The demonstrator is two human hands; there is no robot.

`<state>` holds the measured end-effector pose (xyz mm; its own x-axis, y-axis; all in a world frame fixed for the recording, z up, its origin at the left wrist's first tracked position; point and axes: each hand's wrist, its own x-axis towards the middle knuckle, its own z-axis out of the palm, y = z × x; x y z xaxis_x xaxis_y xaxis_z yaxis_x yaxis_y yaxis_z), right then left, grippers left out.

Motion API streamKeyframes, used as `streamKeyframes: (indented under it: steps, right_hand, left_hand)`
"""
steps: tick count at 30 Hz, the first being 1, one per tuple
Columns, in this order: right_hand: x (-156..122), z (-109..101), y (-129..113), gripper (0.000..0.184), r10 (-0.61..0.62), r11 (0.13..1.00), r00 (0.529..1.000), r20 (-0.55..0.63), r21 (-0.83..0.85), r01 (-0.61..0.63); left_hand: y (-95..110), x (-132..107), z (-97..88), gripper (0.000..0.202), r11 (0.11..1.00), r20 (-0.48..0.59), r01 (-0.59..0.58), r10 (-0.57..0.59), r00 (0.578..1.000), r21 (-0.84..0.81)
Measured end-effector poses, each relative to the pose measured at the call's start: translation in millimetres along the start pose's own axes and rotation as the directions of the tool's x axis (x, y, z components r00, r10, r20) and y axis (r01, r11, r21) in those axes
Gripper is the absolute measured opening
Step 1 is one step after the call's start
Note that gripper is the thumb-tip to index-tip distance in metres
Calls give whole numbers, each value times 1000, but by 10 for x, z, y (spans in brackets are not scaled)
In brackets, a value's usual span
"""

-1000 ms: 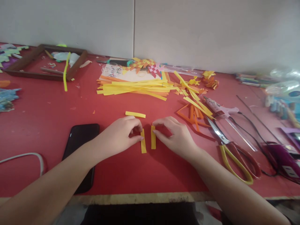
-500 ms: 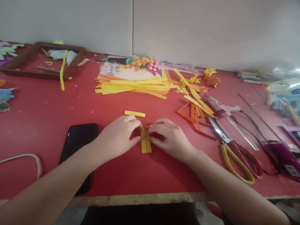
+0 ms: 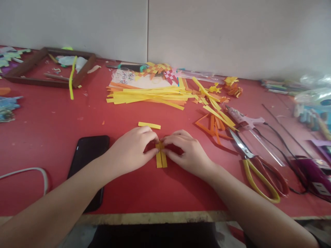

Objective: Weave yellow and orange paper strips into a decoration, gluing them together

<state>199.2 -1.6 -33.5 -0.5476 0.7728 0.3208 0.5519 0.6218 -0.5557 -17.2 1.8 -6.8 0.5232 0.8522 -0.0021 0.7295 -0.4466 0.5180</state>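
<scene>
Two short yellow paper strips (image 3: 161, 161) stand side by side, long edges together, between my hands. My left hand (image 3: 137, 146) pinches the left strip's upper part between thumb and fingers. From the other side, my right hand (image 3: 186, 150) grips the right strip the same way. Fingertips hide the strips' top ends. Just beyond my left hand, a separate short yellow paper piece (image 3: 149, 125) lies flat on the red table (image 3: 144, 193). A black phone (image 3: 89, 151) rests partly under my left forearm.
Behind lies a pile of long yellow and orange strips (image 3: 150, 94). To the right are scissors (image 3: 249, 155) with yellow and red handles, a pink glue gun (image 3: 244, 119) with its cord, and a purple power strip (image 3: 312, 175). A brown wooden frame (image 3: 28, 65) sits back left.
The view has shifted slightly, so the things on the left appear a little farther right. Both hands keep nearly the same hold on the yellow strips.
</scene>
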Motion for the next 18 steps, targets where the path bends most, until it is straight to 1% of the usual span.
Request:
streamKeyframes:
  steps: [2, 3, 4, 5, 6, 7, 9, 13, 16, 18]
  right_hand:
    - [3, -15, -22, 15, 33, 999, 998, -53, 31, -31]
    - [4, -22, -31, 17, 52, 998, 995, -86, 48, -48]
    - [4, -30, -39, 18, 70, 996, 990, -119, 63, -63]
    - [4, -35, -44, 19, 85, 994, 985, -150, 73, -75]
    - [3, -39, -47, 19, 97, 993, 980, -174, 79, -85]
    - [2, -42, -48, 19, 109, 992, 975, -193, 81, -94]
    - [1, -43, -46, 18, 126, 991, 968, -217, 77, -112]
    - [11, -42, -38, 14, 140, 989, 960, -243, 80, -124]
    - [18, -36, -28, 11, 163, 983, 954, -252, 119, -137]
    - [21, -29, -20, 10, 210, 971, 947, -243, 168, -172]
  left_hand:
    - [-27, 20, -16, 9, 1000, -118, -2, 3, 993, 9]
    - [-53, 35, -21, 9, 999, -205, 14, -6, 979, 38]
    - [-86, 51, -23, 12, 996, -267, 31, -8, 964, 84]
    - [-124, 71, -23, 17, 990, -315, 52, -9, 949, 128]
    - [-165, 91, -21, 22, 985, -336, 65, -8, 942, 158]
    - [-204, 112, -17, 27, 981, -331, 77, -14, 943, 180]
    - [-267, 149, -9, 31, 977, -289, 99, -42, 956, 187]
    - [-309, 187, -1, 24, 980, -259, 147, -108, 960, 133]
    - [-289, 176, -13, 19, 981, -269, 188, -170, 948, 40]
    - [-261, 160, -29, 17, 973, -289, 217, -230, 929, -75]
